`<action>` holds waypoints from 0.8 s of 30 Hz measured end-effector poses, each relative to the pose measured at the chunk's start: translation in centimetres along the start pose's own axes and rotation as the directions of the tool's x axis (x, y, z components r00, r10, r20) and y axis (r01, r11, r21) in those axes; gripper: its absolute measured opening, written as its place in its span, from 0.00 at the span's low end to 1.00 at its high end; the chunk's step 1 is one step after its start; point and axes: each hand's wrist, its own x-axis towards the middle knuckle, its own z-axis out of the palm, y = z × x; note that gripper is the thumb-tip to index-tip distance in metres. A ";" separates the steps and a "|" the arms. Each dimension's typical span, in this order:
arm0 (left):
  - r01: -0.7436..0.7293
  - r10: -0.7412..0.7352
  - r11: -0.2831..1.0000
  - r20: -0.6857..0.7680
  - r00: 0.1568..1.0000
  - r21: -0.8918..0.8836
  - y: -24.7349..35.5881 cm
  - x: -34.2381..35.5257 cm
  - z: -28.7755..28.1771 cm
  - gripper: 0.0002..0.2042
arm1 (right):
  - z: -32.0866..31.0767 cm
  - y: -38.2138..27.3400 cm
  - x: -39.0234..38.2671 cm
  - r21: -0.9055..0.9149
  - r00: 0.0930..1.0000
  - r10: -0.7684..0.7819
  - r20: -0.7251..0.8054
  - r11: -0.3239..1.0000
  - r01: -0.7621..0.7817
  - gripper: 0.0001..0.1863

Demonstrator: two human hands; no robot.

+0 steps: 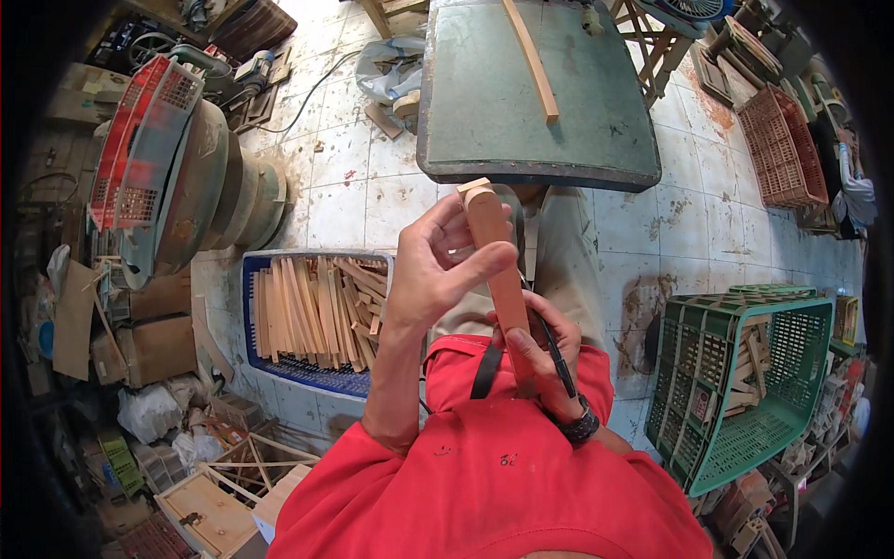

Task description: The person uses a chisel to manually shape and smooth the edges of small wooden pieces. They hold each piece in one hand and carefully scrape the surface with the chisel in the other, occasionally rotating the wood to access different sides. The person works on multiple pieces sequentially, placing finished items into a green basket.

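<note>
The left hand (433,270) closes around the upper part of a light, stiff wooden strip (496,270) held upright over the lap, while the right hand (535,359) grips its lower end together with a black pen (556,359); it is best grasped along the flat faces.

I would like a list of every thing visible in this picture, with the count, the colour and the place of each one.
wooden piece: 1, reddish brown, held upright in both hands
pen: 1, black, in right hand
blue crate: 1, wood strips inside, floor left
green basket: 1, tilted, floor right
table: 1, grey-green, ahead
wood strip: 1, pale, on table
red crate: 1, far left
brown basket: 1, upper right
left hand: grips piece near top
right hand: grips lower part, wears watch
</note>
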 end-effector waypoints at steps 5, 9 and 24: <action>0.071 -0.070 0.997 -0.107 0.992 0.004 -0.2 0.1 0.9 0.19 | 0.1 0.0 -0.1 -0.021 1.000 0.007 -0.003 1.000 -0.007 0.24; 0.072 -0.074 0.997 -0.110 0.991 -0.020 -0.3 0.0 0.8 0.18 | -0.4 -0.1 -0.1 -0.060 0.999 0.026 0.046 0.998 -0.023 0.25; 0.015 -0.013 0.999 -0.043 0.999 0.045 0.5 -0.2 2.3 0.16 | -0.9 -11.4 8.0 -0.312 0.726 -0.633 0.267 0.656 0.687 0.12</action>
